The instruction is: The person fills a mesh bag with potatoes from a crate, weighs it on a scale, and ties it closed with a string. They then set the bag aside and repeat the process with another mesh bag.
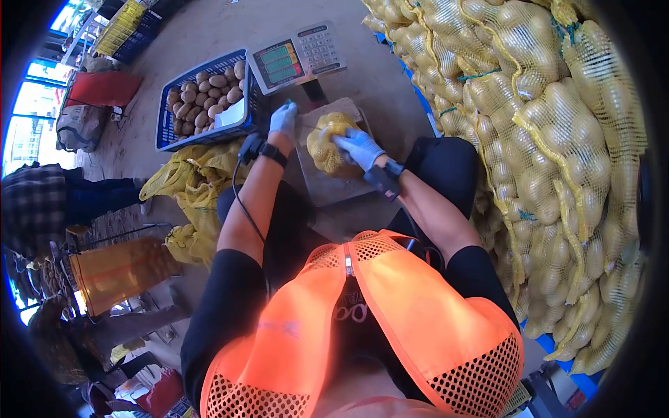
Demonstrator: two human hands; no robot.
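Observation:
A yellow mesh bag of potatoes [327, 148] rests on the metal platform of a scale [334, 187]. My right hand [360, 148], in a pale glove, is closed on the bag's right side near its top. To the left of the bag, my left hand [283, 120], also gloved, is closed, with a bit of something green at its fingertips, too small to name. Beyond my hands stands the scale's display and keypad unit [296, 57], its green screens lit.
A blue crate of potatoes [203, 104] holds a white paper, left of the display. Filled mesh sacks [550, 153] are stacked high at the right. Yellow mesh bags [198, 181] lie on the left. A person in a checked top [35, 202] is at the far left.

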